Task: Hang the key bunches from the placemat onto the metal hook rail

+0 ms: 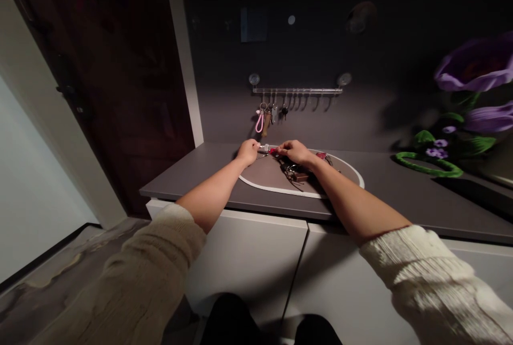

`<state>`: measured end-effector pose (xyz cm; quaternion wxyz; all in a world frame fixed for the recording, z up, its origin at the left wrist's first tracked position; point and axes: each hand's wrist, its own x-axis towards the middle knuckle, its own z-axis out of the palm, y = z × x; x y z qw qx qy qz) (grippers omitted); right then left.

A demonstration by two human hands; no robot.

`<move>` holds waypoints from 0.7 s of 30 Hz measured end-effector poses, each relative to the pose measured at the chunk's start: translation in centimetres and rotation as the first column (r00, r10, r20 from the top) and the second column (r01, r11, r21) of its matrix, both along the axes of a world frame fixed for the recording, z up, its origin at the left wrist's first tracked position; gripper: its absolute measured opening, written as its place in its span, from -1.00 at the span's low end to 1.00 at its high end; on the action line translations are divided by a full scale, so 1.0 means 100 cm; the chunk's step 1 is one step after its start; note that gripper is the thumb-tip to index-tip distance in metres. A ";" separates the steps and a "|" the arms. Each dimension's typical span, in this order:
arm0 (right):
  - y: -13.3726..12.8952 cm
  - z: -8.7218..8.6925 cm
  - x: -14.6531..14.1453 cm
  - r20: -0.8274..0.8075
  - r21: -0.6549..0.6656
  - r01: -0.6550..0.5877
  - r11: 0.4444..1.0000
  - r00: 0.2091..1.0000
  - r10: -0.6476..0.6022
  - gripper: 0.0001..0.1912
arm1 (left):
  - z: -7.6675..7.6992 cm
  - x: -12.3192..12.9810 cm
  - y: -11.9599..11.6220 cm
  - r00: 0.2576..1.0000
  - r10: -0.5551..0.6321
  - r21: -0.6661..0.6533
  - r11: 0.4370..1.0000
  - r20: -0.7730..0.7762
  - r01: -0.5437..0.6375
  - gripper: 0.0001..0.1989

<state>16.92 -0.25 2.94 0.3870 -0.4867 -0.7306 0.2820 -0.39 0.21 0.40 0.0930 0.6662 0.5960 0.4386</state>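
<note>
Over the left part of an oval mat point(276, 190) with a white rim, both hands are close together. My left hand point(248, 151) pinches the left end of a small clear and silvery item point(265, 148). My right hand point(294, 151) has its fingers pressed together at a small red piece point(273, 150) beside that item; what exactly it grips is too small to tell. Below and beside the right hand lies a dark tangle of keys and cords point(286, 169) with a brown block point(300, 177). Another red item point(321, 156) lies behind the right forearm.
A clear rail point(298, 91) with hooks is on the wall, holding a pink loop point(259, 122), a brown fob point(266, 124) and keys point(285, 111). Purple flowers point(476, 67) stand right, with a green ring point(428, 165) on the counter point(180, 174). A dark door point(116, 78) is left.
</note>
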 end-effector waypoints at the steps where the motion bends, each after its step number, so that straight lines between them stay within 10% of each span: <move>1: 0.001 0.000 0.000 -0.019 -0.009 -0.004 1.000 1.000 0.004 -0.98 | 0.000 0.001 0.000 0.998 -0.023 0.006 1.000 0.065 0.023 -0.78; 8: -0.004 0.000 -0.003 -0.137 -0.039 -0.113 0.993 0.985 0.107 -0.96 | 0.007 0.009 -0.005 0.706 -0.217 -0.046 0.942 0.674 0.333 -0.83; 21: -0.016 0.009 -0.008 -0.227 0.024 -0.174 0.984 0.958 0.175 -0.88 | 0.012 0.011 -0.015 0.458 -0.295 0.009 0.847 0.838 0.531 -0.85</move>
